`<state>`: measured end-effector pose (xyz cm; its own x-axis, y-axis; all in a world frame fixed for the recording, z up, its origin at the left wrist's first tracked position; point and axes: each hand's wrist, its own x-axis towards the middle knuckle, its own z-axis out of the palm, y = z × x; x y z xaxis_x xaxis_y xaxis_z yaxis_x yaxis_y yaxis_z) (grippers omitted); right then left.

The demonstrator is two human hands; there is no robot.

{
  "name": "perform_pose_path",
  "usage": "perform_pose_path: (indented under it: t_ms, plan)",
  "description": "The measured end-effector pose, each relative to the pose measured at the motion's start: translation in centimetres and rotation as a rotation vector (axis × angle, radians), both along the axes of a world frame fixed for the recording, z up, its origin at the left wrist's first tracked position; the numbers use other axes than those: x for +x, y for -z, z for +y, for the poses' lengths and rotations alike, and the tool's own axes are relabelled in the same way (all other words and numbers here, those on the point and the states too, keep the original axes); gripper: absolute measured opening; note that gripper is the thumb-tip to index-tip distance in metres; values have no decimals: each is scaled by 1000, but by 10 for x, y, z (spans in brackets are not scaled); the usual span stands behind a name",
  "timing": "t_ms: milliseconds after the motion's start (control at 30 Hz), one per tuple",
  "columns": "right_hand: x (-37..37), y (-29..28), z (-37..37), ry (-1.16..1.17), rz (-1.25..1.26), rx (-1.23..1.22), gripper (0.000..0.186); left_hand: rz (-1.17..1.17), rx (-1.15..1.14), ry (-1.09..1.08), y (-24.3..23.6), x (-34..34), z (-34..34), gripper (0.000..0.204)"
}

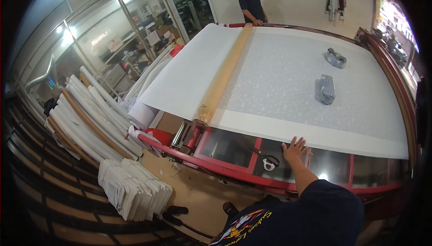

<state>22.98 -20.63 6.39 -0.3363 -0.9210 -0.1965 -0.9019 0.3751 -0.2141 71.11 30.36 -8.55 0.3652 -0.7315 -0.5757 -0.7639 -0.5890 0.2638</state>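
Note:
My right hand (295,149) lies palm down with fingers spread on the near edge of a wide white sheet (360,144); it holds nothing. On the sheet lies a layer with a faint pale-grey mottled pattern (279,75). A long brown cardboard tube (223,75) rests across it from near to far. Two grey wrapped bundles (327,89) sit on the right part. Left of my hand, scissors (268,160) with dark and white handles lie on the table's dark glass top, beyond the sheet's edge. My left hand is out of sight.
The big table has a red frame (216,168). At its far side stands another person (252,3), a hand on the edge. Long white and brown rolls (90,115) lean at the left. A stack of folded white material (135,187) stands on the floor.

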Motion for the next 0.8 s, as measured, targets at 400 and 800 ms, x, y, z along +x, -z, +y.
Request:
perform_pose_path:
  t_ms: [400, 800]
  plan:
    - [24, -6, 11, 31, -77, 116, 87, 32, 114, 122, -4, 179, -117, 55]
    - [17, 3, 30, 21, -104, -9, 78, 189, -686, -117, -99, 143, -333, 48]
